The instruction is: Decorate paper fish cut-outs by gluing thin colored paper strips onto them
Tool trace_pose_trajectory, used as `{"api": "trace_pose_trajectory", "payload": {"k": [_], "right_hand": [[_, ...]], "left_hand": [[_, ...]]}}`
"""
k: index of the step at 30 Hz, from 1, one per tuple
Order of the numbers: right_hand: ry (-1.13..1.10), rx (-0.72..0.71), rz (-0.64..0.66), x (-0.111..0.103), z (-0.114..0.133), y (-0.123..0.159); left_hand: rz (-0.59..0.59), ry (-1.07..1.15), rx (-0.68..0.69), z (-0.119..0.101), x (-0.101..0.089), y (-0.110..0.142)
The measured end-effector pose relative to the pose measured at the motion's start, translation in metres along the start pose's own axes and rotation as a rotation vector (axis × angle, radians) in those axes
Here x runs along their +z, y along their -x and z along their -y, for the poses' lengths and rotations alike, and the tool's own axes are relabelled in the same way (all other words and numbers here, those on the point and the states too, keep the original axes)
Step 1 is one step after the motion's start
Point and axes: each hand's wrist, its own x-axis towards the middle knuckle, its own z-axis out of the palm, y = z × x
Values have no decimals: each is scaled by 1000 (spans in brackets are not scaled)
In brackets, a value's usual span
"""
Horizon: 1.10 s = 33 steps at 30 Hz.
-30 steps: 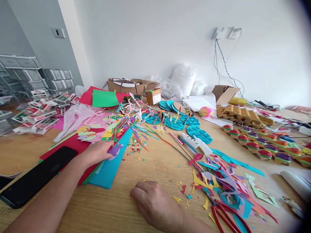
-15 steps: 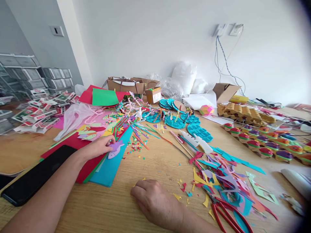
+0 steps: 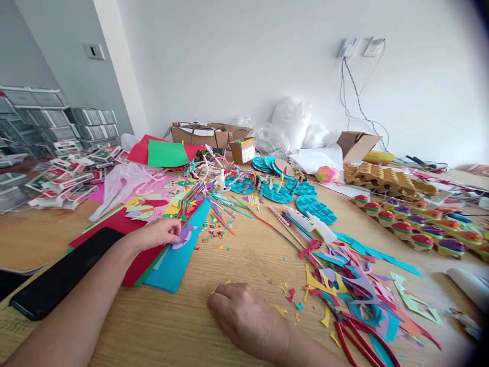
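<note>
My left hand [image 3: 157, 233] reaches over a stack of coloured foam sheets [image 3: 173, 260] and pinches a small purple fish-shaped cutout [image 3: 186, 235] lying on the blue top sheet. My right hand [image 3: 244, 318] rests on the wooden table [image 3: 183, 326] near the front edge, palm down with fingers loosely curled, holding nothing I can see. Red-handled scissors [image 3: 362, 339] lie just right of it, beside a heap of paper offcuts [image 3: 355, 288].
A black phone [image 3: 64, 272] lies at the left under my forearm. Teal foam pieces [image 3: 315, 209], glue bottles [image 3: 309, 221], painted egg-carton cups [image 3: 416, 227], cardboard boxes [image 3: 200, 135] and card packs [image 3: 64, 178] crowd the far half of the table.
My left hand has closed its fingers on the purple cutout and shifted it slightly. The right hand has stayed where it was.
</note>
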Motion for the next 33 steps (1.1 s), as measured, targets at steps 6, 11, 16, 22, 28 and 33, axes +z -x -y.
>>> {"api": "trace_pose_trajectory", "payload": {"k": [6, 11, 16, 22, 28, 33], "right_hand": [[-3, 3, -8, 4, -2, 0], [-11, 11, -28, 6, -2, 1], [-37, 4, -29, -1, 0, 1], [-65, 8, -36, -5, 2, 0], [-29, -18, -36, -3, 2, 0], [-4, -15, -44, 1, 1, -2]], "left_hand": [[51, -13, -51, -5, -1, 6], [36, -26, -76, -8, -5, 9], [-384, -101, -94, -2, -28, 12], [-622, -263, -128, 5, -71, 27], [-517, -321, -122, 28, -113, 14], [-416, -260, -169, 58, -126, 0]]}}
